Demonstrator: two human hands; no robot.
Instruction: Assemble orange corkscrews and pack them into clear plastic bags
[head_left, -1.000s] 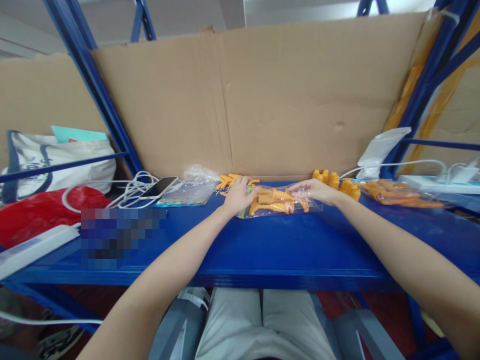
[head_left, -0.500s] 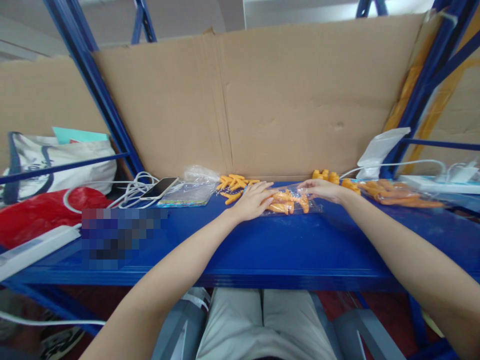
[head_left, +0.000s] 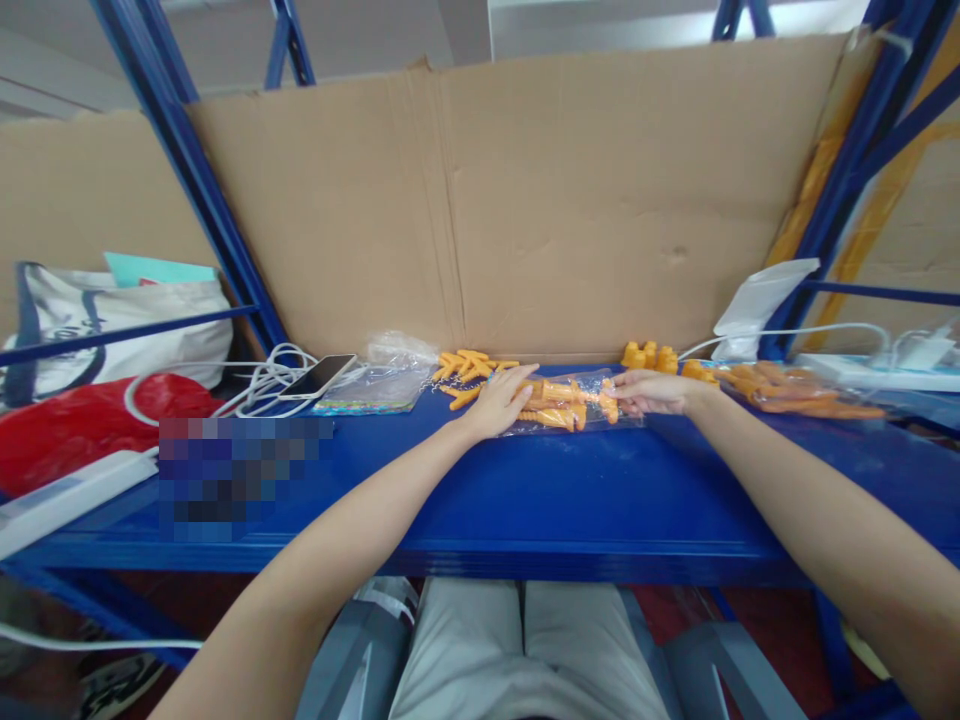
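A clear plastic bag (head_left: 574,405) filled with orange plastic parts lies on the blue shelf (head_left: 540,490). My left hand (head_left: 501,402) rests flat on the bag's left end with its fingers stretched out. My right hand (head_left: 651,392) pinches the bag's right end between closed fingers. A loose pile of orange parts (head_left: 469,368) lies just behind my left hand. More orange pieces (head_left: 649,355) stand behind my right hand.
A cardboard sheet (head_left: 525,200) backs the shelf. At the left lie a phone (head_left: 318,376), white cables (head_left: 262,385), a clear packet (head_left: 371,385), a red bag (head_left: 82,430) and a white bag (head_left: 112,320). Bagged orange parts (head_left: 795,392) and a white power strip (head_left: 877,370) sit at the right.
My left hand slid from the bag's left edge onto the bag and flattened out. My right hand shifted slightly right and lower, keeping the bag's end. The bag now lies flatter.
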